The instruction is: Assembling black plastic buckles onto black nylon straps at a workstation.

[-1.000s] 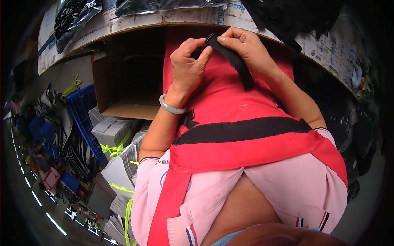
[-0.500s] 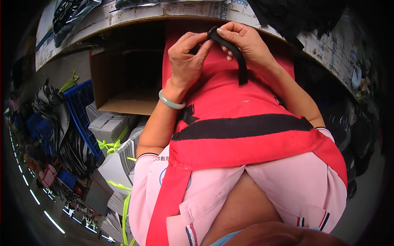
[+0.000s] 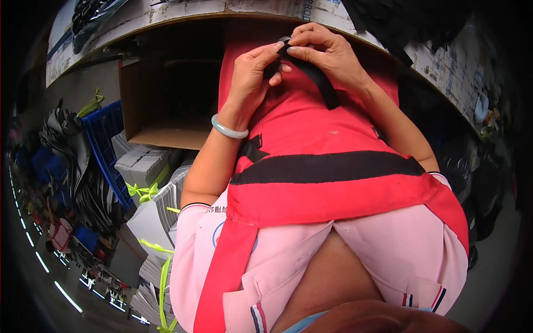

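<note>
Both my hands meet in front of the red apron, close to the table's edge. Between them is a black strap (image 3: 317, 77), its loose tail hanging down over the apron. My left hand (image 3: 256, 69), with a pale bangle on its wrist, pinches the strap's upper end between thumb and forefinger. Opposite it, my right hand (image 3: 327, 54) grips the same end with thumb and bent fingers. A small dark piece shows at the fingertips, too small to make out. The red apron (image 3: 316, 127) has a black band across it.
A worn white table (image 3: 183, 18) curves across the top, with plastic-wrapped black pieces (image 3: 91, 22) at left and black cloth (image 3: 405, 22) at right. Below it stands an open cardboard box (image 3: 166, 137). Grey bundles tied with yellow-green strips (image 3: 143, 191) and a blue crate (image 3: 108, 147) are at left.
My left hand has turned, its other fingers now showing under the strap. My right hand has shifted slightly up and left, and the strap's tail has swung a little right.
</note>
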`<control>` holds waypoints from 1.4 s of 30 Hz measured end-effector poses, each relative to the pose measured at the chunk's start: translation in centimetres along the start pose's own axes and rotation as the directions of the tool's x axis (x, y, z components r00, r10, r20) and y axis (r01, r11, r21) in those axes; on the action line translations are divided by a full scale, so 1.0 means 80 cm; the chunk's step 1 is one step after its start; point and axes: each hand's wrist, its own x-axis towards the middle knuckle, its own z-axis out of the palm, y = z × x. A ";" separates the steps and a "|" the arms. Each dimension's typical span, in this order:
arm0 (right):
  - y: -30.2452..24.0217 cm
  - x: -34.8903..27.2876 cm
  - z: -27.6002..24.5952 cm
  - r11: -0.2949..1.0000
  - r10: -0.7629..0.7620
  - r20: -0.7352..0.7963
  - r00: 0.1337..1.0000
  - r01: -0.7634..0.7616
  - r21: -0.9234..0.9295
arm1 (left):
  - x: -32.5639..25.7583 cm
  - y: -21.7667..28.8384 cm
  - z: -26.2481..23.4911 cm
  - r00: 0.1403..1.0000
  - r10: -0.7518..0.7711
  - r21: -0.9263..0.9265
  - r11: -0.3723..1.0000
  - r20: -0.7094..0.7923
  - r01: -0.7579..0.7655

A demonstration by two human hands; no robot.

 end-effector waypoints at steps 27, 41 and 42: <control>-0.023 -0.019 0.012 0.939 0.276 -0.039 0.961 -0.260 0.227 | -0.010 -0.006 0.012 0.919 0.386 0.215 0.907 -0.085 -0.362; -0.008 -0.003 -0.021 0.748 0.439 0.312 0.842 -0.535 0.392 | -0.007 -0.010 -0.009 0.737 0.630 0.541 0.542 0.245 -0.643; -0.007 -0.002 -0.023 0.748 0.438 0.312 0.843 -0.534 0.394 | -0.009 -0.011 -0.008 0.737 0.629 0.543 0.541 0.246 -0.643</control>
